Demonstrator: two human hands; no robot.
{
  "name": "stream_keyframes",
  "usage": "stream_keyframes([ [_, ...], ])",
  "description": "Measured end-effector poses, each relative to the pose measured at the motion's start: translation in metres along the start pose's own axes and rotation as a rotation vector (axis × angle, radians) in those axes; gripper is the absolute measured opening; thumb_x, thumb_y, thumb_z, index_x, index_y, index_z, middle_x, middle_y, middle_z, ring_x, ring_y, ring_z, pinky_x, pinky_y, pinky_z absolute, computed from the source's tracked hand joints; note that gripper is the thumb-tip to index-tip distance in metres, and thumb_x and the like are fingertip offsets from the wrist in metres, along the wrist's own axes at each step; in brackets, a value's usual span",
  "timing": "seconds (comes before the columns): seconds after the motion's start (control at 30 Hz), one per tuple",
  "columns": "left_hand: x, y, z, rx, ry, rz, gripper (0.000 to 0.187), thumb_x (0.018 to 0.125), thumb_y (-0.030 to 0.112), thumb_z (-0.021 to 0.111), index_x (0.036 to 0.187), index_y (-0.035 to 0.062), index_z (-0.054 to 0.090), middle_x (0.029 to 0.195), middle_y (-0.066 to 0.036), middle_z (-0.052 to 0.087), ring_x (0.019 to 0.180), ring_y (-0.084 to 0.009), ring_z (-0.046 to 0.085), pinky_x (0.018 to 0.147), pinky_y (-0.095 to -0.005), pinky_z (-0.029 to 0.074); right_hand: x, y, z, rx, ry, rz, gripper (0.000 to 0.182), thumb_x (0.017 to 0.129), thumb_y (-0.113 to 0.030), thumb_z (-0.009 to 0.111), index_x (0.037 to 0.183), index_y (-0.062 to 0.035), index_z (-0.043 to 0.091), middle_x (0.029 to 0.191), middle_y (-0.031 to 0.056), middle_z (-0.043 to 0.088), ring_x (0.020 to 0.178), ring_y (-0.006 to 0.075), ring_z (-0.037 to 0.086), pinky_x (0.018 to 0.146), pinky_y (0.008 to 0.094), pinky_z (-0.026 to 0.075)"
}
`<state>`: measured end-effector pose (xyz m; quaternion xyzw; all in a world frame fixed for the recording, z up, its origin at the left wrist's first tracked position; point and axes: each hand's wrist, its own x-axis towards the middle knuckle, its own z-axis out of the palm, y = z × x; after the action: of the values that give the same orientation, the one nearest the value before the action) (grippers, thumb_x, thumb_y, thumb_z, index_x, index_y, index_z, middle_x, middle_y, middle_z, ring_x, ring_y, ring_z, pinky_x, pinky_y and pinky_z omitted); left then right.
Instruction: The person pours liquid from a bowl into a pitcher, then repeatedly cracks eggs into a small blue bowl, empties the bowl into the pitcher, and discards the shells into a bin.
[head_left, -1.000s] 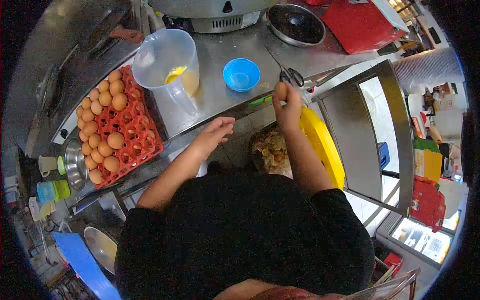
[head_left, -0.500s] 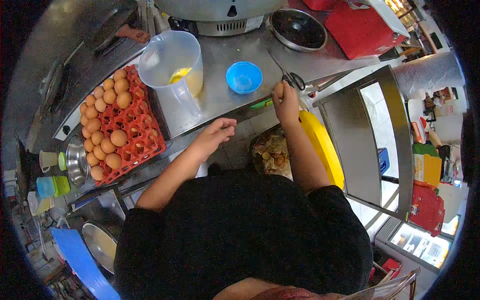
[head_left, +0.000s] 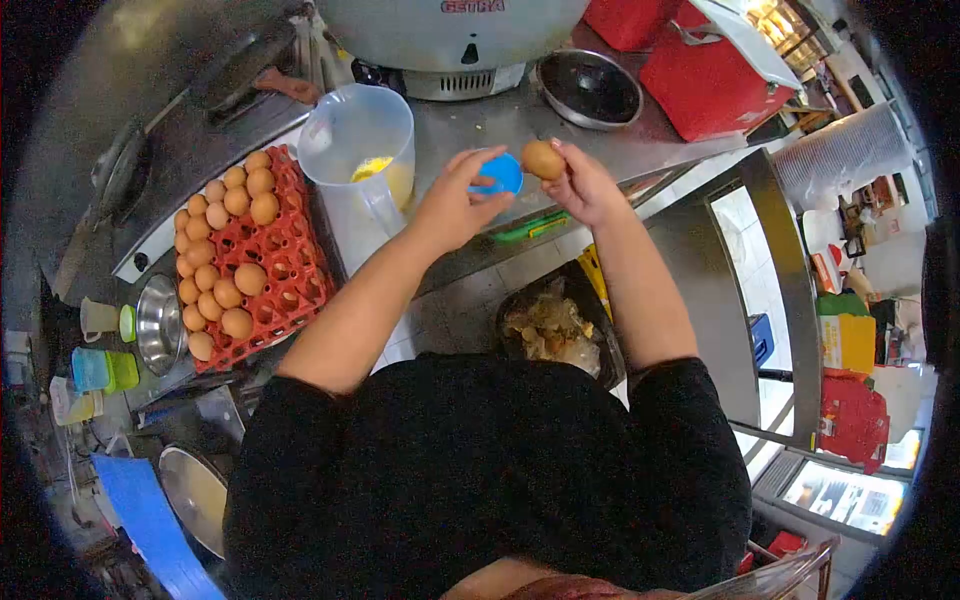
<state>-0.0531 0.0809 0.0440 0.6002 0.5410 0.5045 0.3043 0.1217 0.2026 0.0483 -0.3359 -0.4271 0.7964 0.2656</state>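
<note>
My right hand (head_left: 583,185) holds a brown egg (head_left: 543,159) over the small blue bowl (head_left: 501,173) on the steel counter (head_left: 470,120). My left hand (head_left: 455,203) is raised beside it with fingers spread, close to the egg and the bowl and partly covering the bowl. A clear plastic jug (head_left: 360,160) with yellow liquid stands just left of the hands. A red egg tray (head_left: 262,258) with several brown eggs lies further left.
A bin of eggshells (head_left: 551,325) sits below the counter edge by my body. A metal pan (head_left: 589,88), a red box (head_left: 700,55) and a large steel appliance (head_left: 450,30) stand at the back. Cups and a steel bowl (head_left: 158,322) sit at the left.
My right hand has lifted the egg from the counter edge up over the blue bowl. My left hand has risen from the counter edge to meet it.
</note>
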Motion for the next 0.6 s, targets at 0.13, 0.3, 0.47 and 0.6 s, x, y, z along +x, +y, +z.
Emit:
stream_keyframes([
  [0.13, 0.026, -0.001, 0.0, 0.014, 0.036, -0.005, 0.05, 0.075, 0.019, 0.067, 0.121, 0.012, 0.049, 0.114, -0.01, 0.05, 0.09, -0.0191, 0.058, 0.075, -0.0297, 0.048, 0.014, -0.012, 0.019, -0.067, -0.042, 0.09, 0.034, 0.085, -0.035, 0.055, 0.099, -0.0041, 0.054, 0.082, 0.0059, 0.06, 0.06, 0.0121, 0.057, 0.054, 0.0214, 0.049],
  [0.3, 0.033, -0.011, -0.003, 0.144, 0.099, -0.177, 0.041, 0.074, 0.022, 0.068, 0.111, 0.0091, 0.056, 0.1, -0.008, 0.06, 0.09, -0.0176, 0.057, 0.076, -0.0296, 0.046, 0.017, -0.01, 0.044, -0.181, -0.041, 0.099, 0.034, 0.084, -0.035, 0.056, 0.099, -0.0044, 0.056, 0.082, 0.0048, 0.061, 0.06, 0.0108, 0.057, 0.052, 0.0203, 0.049],
  [0.47, 0.034, -0.04, -0.003, 0.226, 0.135, -0.137, 0.034, 0.073, 0.02, 0.067, 0.103, 0.0068, 0.058, 0.092, -0.008, 0.063, 0.084, -0.0157, 0.059, 0.072, -0.0282, 0.047, 0.034, 0.009, 0.03, -0.316, -0.067, 0.13, 0.036, 0.085, -0.032, 0.057, 0.103, -0.0024, 0.056, 0.084, 0.0051, 0.061, 0.062, 0.0122, 0.058, 0.055, 0.0213, 0.05],
  [0.6, 0.041, -0.056, -0.002, 0.126, 0.121, -0.29, 0.033, 0.071, 0.018, 0.067, 0.099, 0.0044, 0.059, 0.092, -0.008, 0.063, 0.078, -0.0125, 0.059, 0.067, -0.0259, 0.047, 0.04, 0.019, 0.022, -0.526, -0.159, -0.063, 0.037, 0.081, -0.025, 0.061, 0.107, 0.0007, 0.056, 0.087, 0.0058, 0.061, 0.065, 0.012, 0.059, 0.059, 0.0232, 0.05],
])
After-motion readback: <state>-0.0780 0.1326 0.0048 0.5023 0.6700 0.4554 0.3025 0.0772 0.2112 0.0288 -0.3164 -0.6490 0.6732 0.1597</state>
